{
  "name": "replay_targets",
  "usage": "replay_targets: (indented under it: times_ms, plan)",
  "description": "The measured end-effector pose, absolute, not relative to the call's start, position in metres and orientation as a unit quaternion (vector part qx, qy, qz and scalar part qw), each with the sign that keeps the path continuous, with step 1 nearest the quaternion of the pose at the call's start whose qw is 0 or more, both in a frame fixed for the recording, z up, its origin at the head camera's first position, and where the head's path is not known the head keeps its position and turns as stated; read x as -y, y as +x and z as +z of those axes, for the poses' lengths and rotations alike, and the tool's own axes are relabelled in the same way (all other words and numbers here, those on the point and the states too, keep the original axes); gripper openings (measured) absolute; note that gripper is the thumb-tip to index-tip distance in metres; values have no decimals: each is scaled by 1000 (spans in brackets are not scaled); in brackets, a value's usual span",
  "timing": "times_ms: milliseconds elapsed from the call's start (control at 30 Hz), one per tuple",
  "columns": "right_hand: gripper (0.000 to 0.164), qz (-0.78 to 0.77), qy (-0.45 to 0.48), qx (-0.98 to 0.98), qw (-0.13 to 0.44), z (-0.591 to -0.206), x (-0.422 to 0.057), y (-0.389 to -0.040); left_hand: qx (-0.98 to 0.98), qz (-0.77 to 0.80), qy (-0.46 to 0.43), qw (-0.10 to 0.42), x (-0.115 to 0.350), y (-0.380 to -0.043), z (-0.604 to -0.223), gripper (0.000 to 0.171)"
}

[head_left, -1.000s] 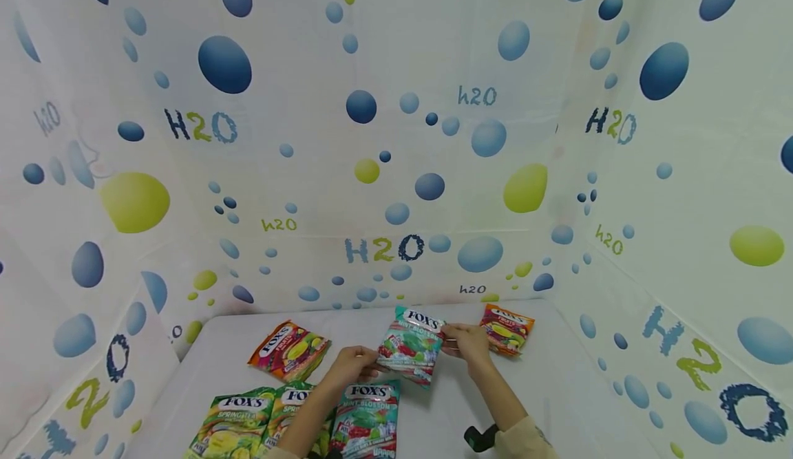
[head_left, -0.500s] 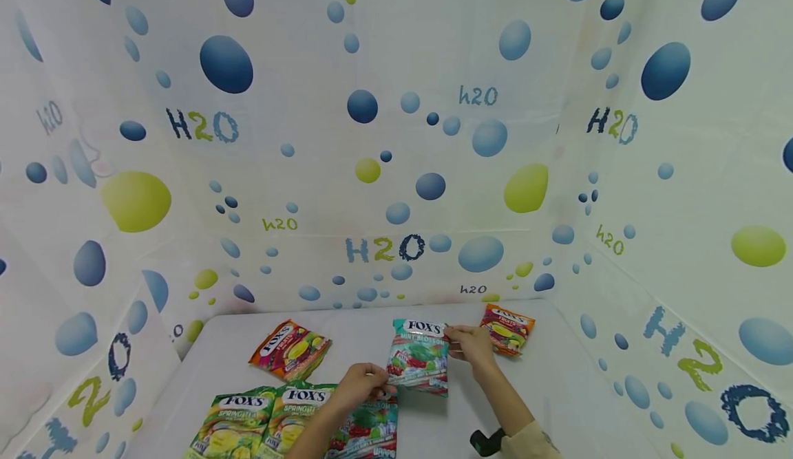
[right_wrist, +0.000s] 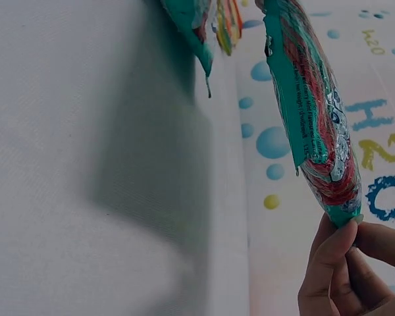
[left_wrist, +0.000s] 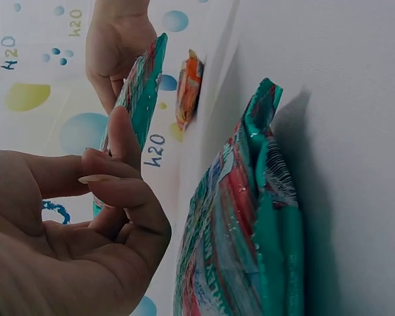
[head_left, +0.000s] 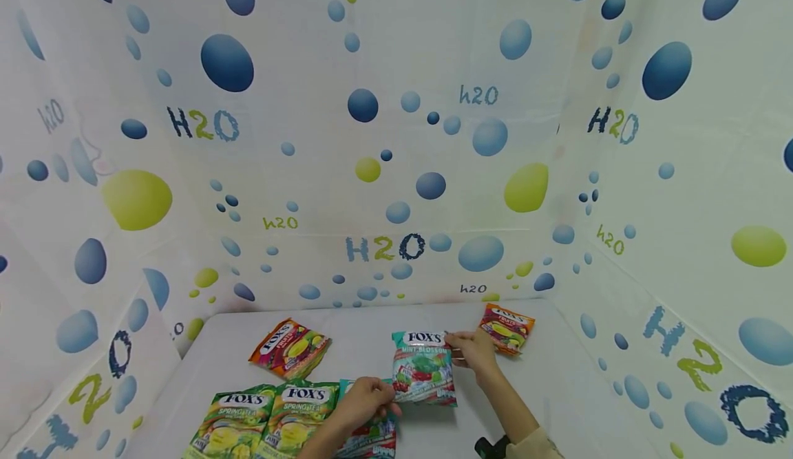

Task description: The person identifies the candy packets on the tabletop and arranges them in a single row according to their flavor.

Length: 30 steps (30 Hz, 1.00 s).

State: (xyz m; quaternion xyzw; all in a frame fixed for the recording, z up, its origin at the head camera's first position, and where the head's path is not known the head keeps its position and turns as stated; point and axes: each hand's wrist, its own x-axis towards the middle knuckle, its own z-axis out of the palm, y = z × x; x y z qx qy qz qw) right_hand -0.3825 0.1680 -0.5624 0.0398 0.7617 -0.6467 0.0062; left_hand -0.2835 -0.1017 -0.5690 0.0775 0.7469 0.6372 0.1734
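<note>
Clock positions are taken from the raised teal bag (head_left: 426, 369), the thing in hand, seen from the head. It is above the tabletop (head_left: 557, 383); the right wrist view shows it clear of the surface, over a broad shadow.

Right hand (head_left: 476, 354): thumb and fingers clamped on the bag's edge at two o'clock. Left hand (head_left: 370, 402): fingers curled, clamped on the lower corner at eight o'clock. The opposed grips probably serve to keep a soft, slack packet spread and its printed face toward the person; one corner alone would likely let it sag.

A second teal bag (head_left: 378, 442) lies at seven o'clock, partly covered by the left hand. Two yellow-green bags (head_left: 234, 421) lie side by side toward eight o'clock, faces up, the same way round; the arrangement suggests a deliberate row.

A red bag (head_left: 289, 349) at nine o'clock and an orange bag (head_left: 508, 329) at two both lie askew, apart from that row, suggesting looser placement.
</note>
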Motion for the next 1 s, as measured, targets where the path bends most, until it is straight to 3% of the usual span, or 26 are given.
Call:
replay_targets:
  times_ms: [1000]
  plan:
    - [31,-615,41,-785,52,-585,-175,-361,-795,566,68,208,87,-262,-593,18]
